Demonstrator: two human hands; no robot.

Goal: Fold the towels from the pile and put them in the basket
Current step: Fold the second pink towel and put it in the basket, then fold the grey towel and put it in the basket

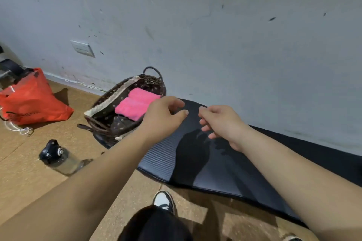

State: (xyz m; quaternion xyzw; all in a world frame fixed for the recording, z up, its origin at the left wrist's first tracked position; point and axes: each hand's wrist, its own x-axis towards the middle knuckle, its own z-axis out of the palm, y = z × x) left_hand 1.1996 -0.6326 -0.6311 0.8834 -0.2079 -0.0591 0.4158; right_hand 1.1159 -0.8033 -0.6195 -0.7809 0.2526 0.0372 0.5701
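Two folded pink towels point(137, 103) lie side by side in the wicker basket point(109, 96). The left hand point(163, 117) and right hand point(221, 123) hover empty, fingers loosely curled, over a black mat point(195, 162). The cloth looks soft and light (probably limp), best lifted from beneath the fold.

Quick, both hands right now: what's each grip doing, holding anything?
Left hand: open, fingers loosely curled, holding nothing.
Right hand: open, fingers loosely curled, holding nothing, over the mat.
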